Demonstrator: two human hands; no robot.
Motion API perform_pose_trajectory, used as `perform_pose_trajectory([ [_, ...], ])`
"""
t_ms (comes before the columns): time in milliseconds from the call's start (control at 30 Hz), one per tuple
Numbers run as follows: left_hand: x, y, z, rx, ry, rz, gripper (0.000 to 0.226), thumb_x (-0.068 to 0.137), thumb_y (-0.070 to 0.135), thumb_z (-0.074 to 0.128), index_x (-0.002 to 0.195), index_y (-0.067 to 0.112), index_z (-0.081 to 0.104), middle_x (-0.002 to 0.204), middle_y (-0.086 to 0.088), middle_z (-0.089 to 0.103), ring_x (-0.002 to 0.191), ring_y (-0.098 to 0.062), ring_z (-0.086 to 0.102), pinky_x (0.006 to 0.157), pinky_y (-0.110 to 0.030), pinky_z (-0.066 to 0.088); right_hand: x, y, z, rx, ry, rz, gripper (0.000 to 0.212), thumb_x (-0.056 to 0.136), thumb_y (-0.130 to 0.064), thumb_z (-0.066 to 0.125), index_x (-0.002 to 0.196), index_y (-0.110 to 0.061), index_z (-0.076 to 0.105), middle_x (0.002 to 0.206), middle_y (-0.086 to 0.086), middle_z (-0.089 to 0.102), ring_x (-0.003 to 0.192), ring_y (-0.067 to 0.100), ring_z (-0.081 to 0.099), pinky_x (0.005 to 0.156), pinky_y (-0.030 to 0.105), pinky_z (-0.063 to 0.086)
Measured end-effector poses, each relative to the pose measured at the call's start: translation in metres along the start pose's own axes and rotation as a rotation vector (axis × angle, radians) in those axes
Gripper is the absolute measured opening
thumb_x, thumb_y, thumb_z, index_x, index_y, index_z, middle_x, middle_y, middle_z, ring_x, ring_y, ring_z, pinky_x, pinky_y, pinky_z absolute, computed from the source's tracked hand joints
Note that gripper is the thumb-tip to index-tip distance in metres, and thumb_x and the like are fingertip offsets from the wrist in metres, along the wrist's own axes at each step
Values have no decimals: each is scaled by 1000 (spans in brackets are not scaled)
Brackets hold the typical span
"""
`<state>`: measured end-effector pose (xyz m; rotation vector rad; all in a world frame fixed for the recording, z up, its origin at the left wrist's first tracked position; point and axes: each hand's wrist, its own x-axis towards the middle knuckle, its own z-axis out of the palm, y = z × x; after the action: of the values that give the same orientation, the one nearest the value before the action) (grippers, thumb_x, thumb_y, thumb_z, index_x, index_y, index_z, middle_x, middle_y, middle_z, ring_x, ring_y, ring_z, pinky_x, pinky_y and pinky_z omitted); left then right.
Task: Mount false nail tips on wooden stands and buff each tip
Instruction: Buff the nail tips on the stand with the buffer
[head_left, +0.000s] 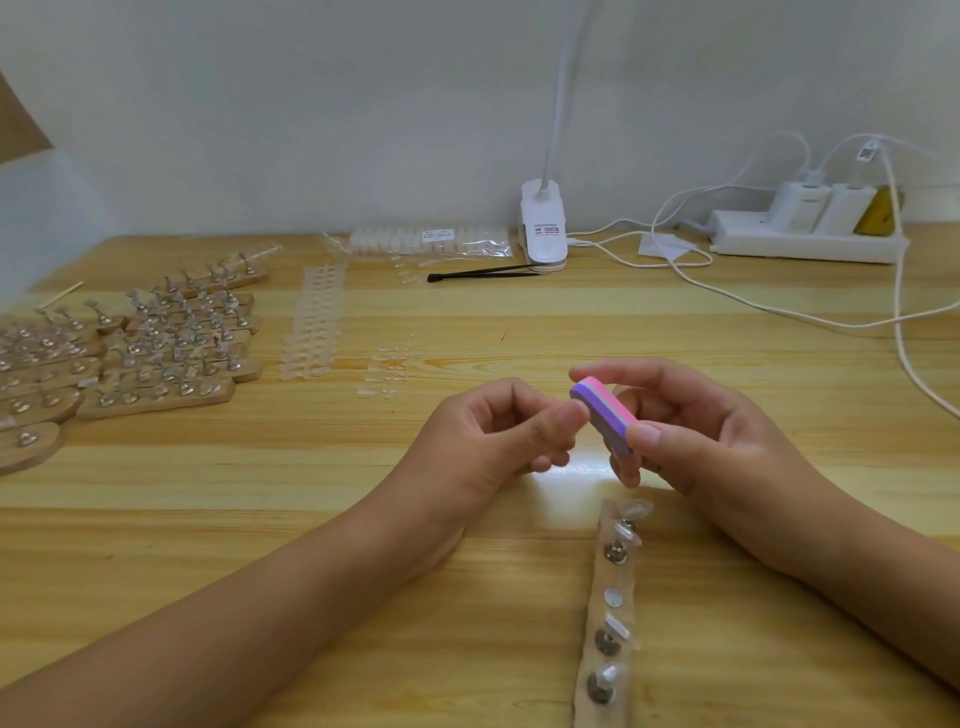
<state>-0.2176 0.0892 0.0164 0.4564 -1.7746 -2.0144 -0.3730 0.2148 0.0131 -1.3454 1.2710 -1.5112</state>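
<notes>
My right hand (691, 431) grips a pink and purple buffer block (605, 408) between thumb and fingers, above the table's middle. My left hand (498, 436) is curled, its thumb and fingertips pinched together against the block's lower left side; whatever they hold is hidden. Below my right hand lies a wooden stand (608, 618) with several metal holders, some carrying clear nail tips. Loose clear nail tips (387, 371) lie scattered on the table above my left hand.
Several filled wooden stands (171, 338) crowd the far left. Strips of nail tips (311, 322), a bag of tips (421, 241) and black tweezers (483, 274) lie at the back. A clip lamp (543, 228), power strip (805, 241) and white cables (779, 309) occupy the back right.
</notes>
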Motion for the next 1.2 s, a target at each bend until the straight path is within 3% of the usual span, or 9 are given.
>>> perform_pose_trajectory([
  [100,-4,1,3,110,-72,33,15,69,41,75,70,27,69,71,7,67,68,-5,62,65,-14,48,1,0,1,-20,2,-1,39,85,-34,62,123,-28,67,82,4,59,72,14,54,77,23,50],
  [267,0,0,-1,-2,1,-8,10,71,31,79,68,24,71,70,5,68,65,-5,62,63,-14,49,0,-1,0,-26,33,-10,39,84,-33,62,122,-28,68,77,1,57,70,14,52,74,20,48],
  [367,-4,1,4,121,-105,42,11,75,33,77,71,26,70,74,7,70,70,-3,62,66,-13,48,0,-1,3,-41,21,-17,38,85,-32,62,122,-27,68,79,10,59,72,13,54,74,20,49],
  [533,2,0,-1,-65,34,-31,23,66,34,80,74,15,70,68,4,67,63,-7,61,62,-14,49,-2,-5,4,-77,73,-21,38,81,-33,63,119,-30,69,75,-2,58,69,13,53,74,21,49],
  [667,-6,1,4,186,-143,55,11,75,31,77,78,24,70,75,9,69,73,-3,63,69,-14,48,-1,-4,9,-93,48,-24,39,83,-32,63,122,-27,67,83,13,62,78,32,58,79,37,53],
  [833,0,2,0,-11,-8,-31,11,69,30,80,68,23,72,69,5,67,64,-5,62,63,-15,49,-3,-7,7,-84,74,-34,39,81,-32,63,119,-28,69,76,0,58,70,13,53,75,22,50],
  [1000,0,0,1,41,-47,-23,13,69,38,78,70,26,73,72,5,69,65,-5,62,64,-15,49,-2,-5,8,-84,76,-46,37,84,-22,66,121,-21,67,77,-2,59,70,11,54,74,24,51],
  [1100,1,2,0,-48,16,-50,13,71,32,79,71,21,73,69,4,68,62,-5,61,61,-14,49,-2,-6,8,-84,88,-43,40,81,-29,65,121,-24,68,76,-2,57,69,11,53,73,21,49],
  [1200,-4,2,4,96,-103,-10,8,76,34,78,75,28,73,73,10,70,68,-2,62,65,-13,48,-1,-5,8,-93,63,-37,41,82,-31,63,122,-23,67,78,4,60,72,13,56,73,23,50],
])
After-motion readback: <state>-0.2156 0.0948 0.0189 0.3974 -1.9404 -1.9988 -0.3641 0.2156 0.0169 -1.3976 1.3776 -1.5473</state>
